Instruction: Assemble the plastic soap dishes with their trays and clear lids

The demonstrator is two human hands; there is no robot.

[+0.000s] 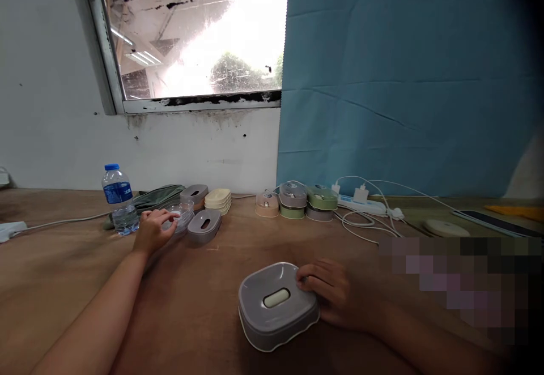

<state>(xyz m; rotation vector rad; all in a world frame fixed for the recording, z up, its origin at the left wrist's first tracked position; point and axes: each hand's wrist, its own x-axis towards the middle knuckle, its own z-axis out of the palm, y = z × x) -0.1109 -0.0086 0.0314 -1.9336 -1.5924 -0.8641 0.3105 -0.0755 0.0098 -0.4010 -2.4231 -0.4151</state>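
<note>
My right hand grips the right rim of a grey plastic soap dish on the table's near side, thumb and fingers closed on its edge. The dish has a rounded-square shape and an oval slot, through which a pale cream piece shows. Further off to the left, my left hand has its fingers curled at the edge of a clear plastic lid in a small stack. Beside that stack stand a grey slotted dish, another grey dish and a pile of cream trays.
A water bottle stands left of my left hand, near a dark green bag. Along the wall are several lidded dishes, a power strip with white cables, a round pale disc and a phone.
</note>
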